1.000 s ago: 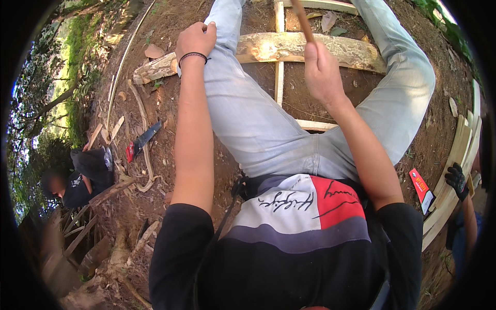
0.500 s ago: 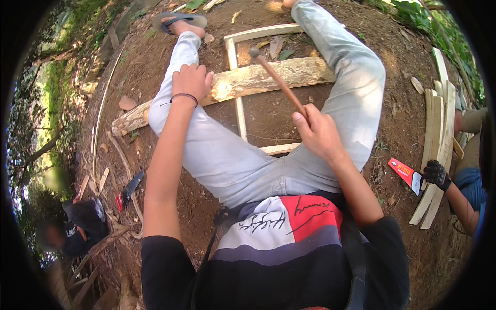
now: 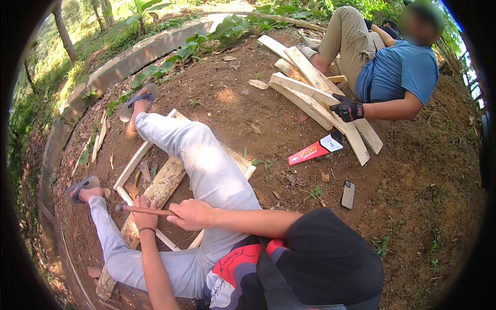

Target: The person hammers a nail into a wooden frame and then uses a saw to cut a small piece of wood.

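My right hand (image 3: 192, 215) is closed round the brown wooden handle of a hammer (image 3: 161, 212), whose small metal head points left. Under the hammer, my left hand (image 3: 142, 217) lies with its fingers out against a pale log (image 3: 168, 181). The handle crosses in front of that hand and partly covers it. Between my legs the log lies across a frame of thin wooden strips (image 3: 133, 164) on the soil. My right leg hides part of this frame.
Several pale planks (image 3: 310, 93) lie at the upper right, beside a seated person (image 3: 398, 67) whose gloved hand (image 3: 347, 107) touches them. A hand saw in a red and white sleeve (image 3: 316, 149) and a phone (image 3: 348, 195) are on the ground. A low concrete edge (image 3: 119, 67) curves behind.
The view has swung to the right, bringing the seated person and planks further in. The hammer is still in my right hand and now lies across the left one in view.
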Demonstrator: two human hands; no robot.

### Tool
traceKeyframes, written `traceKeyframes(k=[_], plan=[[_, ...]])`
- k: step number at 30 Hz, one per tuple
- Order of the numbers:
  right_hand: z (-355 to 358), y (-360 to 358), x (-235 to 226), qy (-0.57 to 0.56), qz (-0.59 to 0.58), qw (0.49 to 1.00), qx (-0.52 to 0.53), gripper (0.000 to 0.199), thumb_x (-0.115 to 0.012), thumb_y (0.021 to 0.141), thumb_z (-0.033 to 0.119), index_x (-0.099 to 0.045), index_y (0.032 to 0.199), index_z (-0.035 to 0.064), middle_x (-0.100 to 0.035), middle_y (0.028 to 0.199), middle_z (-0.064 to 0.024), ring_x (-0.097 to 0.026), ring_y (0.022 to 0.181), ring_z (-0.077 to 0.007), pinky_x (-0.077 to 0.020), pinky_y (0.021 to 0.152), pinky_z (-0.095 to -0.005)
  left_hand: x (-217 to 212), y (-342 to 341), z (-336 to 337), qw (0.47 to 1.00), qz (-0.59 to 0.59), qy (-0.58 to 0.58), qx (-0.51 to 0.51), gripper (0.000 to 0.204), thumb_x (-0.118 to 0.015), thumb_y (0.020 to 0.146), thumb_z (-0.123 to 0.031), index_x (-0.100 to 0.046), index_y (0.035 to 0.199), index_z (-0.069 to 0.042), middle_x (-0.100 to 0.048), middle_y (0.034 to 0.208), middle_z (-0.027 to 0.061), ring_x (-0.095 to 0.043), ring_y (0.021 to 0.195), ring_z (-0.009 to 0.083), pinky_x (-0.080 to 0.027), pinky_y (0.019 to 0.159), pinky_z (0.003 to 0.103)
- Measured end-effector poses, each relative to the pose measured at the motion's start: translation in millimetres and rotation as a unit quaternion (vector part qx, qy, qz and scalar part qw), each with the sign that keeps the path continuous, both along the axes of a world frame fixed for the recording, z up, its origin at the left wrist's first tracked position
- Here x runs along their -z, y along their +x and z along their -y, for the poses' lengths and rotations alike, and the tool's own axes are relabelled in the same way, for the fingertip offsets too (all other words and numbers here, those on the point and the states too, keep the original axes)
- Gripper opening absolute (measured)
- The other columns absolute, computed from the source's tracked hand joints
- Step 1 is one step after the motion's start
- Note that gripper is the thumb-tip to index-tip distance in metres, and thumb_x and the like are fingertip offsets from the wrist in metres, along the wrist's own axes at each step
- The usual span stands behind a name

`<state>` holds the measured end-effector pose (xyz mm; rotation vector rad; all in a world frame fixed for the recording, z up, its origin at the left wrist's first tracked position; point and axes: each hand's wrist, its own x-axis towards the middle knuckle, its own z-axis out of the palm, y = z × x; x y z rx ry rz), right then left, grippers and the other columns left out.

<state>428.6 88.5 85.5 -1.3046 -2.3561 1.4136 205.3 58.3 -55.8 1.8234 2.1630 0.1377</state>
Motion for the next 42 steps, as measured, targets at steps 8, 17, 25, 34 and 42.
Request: traceKeyframes(k=[8, 17, 25, 34, 42], plan=[[-8.6, 0.6, 9.7, -0.004, -0.011, 0.999, 0.045, 0.035, -0.043, 0.095, 0.036, -0.054, 0.089, 0.0031, -0.060, 0.072, -0.0251, -0.058, 0.072, -0.0459, -0.0451, 0.068, -0.0543, -22.3, 14.2, -10.8, 0.996, 0.046, -0.061, -0.038, 0.057, -0.067, 0.079, -0.034, -0.051, 0.125, -0.005, -0.049, 0.132, 0.0161, -0.043, 0.124, 0.0339, -0.031, 0.100, 0.053], [-6.6, -7.3, 14.4, -0.039, -0.122, 0.970, 0.209, 0.029, -0.045, 0.097, 0.026, -0.054, 0.090, -0.0008, -0.060, 0.066, -0.0162, -0.062, 0.064, -0.0305, -0.0469, 0.060, -0.0398, -18.5, 2.4, 8.2, 0.998, 0.057, 0.006, -0.033, 0.052, -0.063, 0.081, -0.044, -0.055, 0.121, -0.012, -0.051, 0.131, 0.0092, -0.045, 0.125, 0.0260, -0.032, 0.102, 0.049], [-8.3, -2.9, 36.2, -0.148, -0.193, 0.939, 0.243, 0.029, -0.045, 0.100, 0.030, -0.053, 0.096, 0.0024, -0.046, 0.060, 0.0022, -0.040, 0.048, -0.0045, -0.0339, 0.044, -0.0211, 5.2, -25.5, 5.1, 0.983, 0.151, 0.080, -0.060, 0.036, -0.063, 0.081, -0.031, -0.062, 0.108, -0.006, -0.061, 0.112, 0.0120, -0.057, 0.106, 0.0311, -0.043, 0.093, 0.041], [18.2, 19.0, -11.9, 0.047, -0.197, 0.945, 0.257, 0.020, -0.052, 0.097, 0.019, -0.052, 0.100, -0.0007, -0.051, 0.068, 0.0023, -0.044, 0.058, -0.0028, -0.0351, 0.050, -0.0200, -75.9, -107.0, 23.7, 0.677, 0.639, 0.182, -0.317, 0.029, -0.060, 0.092, -0.029, -0.060, 0.108, -0.005, -0.066, 0.102, 0.0029, -0.061, 0.088, 0.0091, -0.046, 0.079, 0.024], [17.7, -20.3, 27.7, -0.487, -0.017, 0.828, 0.279, 0.010, -0.047, 0.098, 0.020, -0.040, 0.096, 0.0135, -0.045, 0.070, 0.0022, -0.035, 0.047, -0.0031, -0.0289, 0.038, -0.0198, -40.4, -111.9, 42.1, 0.815, 0.420, 0.153, -0.369, 0.033, -0.064, 0.085, -0.029, -0.064, 0.100, 0.000, -0.068, 0.087, 0.0105, -0.065, 0.079, 0.0184, -0.050, 0.071, 0.029]])
